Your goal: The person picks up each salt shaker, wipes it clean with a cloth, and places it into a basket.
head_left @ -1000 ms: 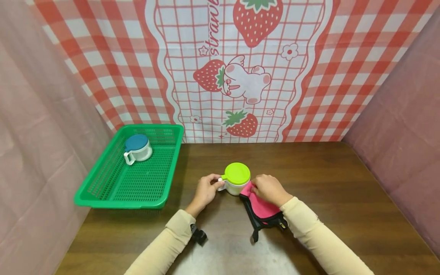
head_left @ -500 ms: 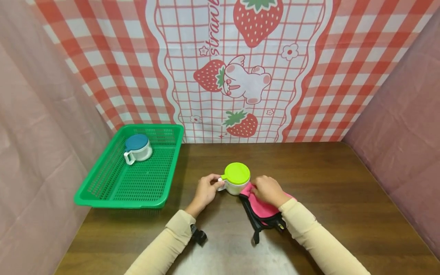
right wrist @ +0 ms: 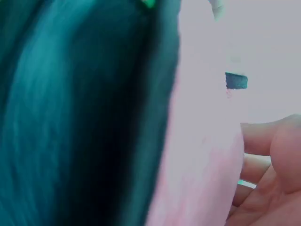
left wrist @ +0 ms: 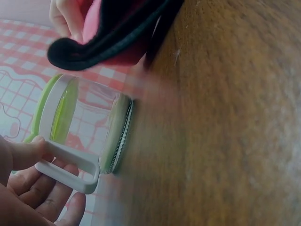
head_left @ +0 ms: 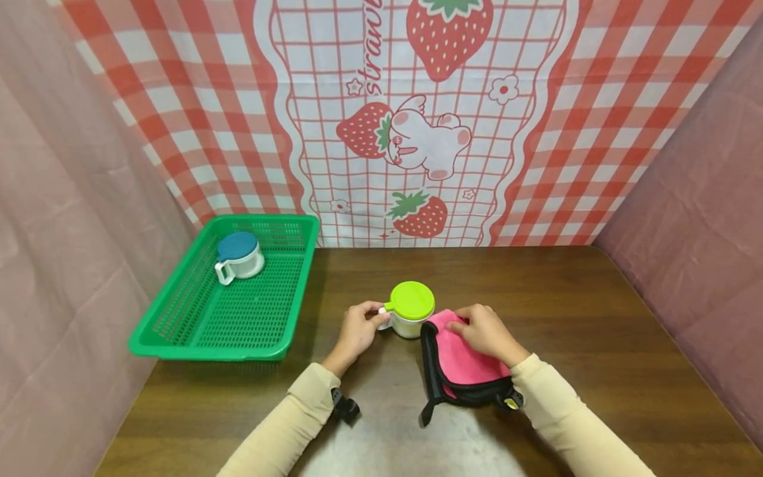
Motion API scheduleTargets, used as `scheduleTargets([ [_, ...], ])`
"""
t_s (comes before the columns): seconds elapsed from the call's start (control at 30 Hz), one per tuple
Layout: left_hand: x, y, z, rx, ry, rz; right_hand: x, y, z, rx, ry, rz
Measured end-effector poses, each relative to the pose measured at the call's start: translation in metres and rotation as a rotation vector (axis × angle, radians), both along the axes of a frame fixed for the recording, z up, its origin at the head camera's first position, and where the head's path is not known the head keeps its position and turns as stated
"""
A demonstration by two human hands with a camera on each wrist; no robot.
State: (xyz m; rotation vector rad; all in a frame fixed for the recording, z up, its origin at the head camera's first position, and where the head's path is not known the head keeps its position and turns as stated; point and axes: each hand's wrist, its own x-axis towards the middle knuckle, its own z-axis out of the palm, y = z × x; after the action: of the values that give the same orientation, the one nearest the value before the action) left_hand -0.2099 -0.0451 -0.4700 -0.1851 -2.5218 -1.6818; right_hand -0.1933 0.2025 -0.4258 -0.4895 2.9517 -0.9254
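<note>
Pink cloth (head_left: 467, 363) (one) is pinched in the right hand (head_left: 485, 331), one lidded jar (head_left: 411, 310) by its handle (left wrist: 77, 157) in the left hand (head_left: 357, 328).

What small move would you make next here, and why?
Probably have the right hand press the cloth against the jar: the cloth is pinched close beside it, and the left hand grips the handle, which should steady it.

back: red-and-white checked strawberry cloth (head_left: 495, 132) | sides: pink drapes (head_left: 694, 218) | below: brown wooden tabletop (head_left: 572, 311), pale sheen (head_left: 399, 440) front centre
</note>
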Motion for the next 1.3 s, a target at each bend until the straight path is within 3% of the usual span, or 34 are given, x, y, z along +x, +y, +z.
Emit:
scheduleTargets([
  [0.17,-0.001,-0.001,-0.001,-0.013,0.006,0.000,0.005,0.001,0.000,-0.131,-0.169,-0.037],
  [0.37,-0.002,0.000,-0.003,-0.030,0.009,-0.001,-0.002,-0.006,-0.011,-0.263,-0.299,-0.184],
  [0.67,-0.002,-0.001,-0.004,-0.013,0.008,-0.030,-0.008,-0.018,-0.025,-0.314,-0.313,-0.179],
  [0.9,-0.001,-0.003,0.002,-0.025,0.023,-0.028,-0.009,-0.021,-0.024,-0.338,-0.330,-0.167],
  [1.3,-0.001,-0.007,-0.001,-0.087,0.060,-0.061,-0.015,-0.017,-0.020,-0.328,-0.362,-0.105],
])
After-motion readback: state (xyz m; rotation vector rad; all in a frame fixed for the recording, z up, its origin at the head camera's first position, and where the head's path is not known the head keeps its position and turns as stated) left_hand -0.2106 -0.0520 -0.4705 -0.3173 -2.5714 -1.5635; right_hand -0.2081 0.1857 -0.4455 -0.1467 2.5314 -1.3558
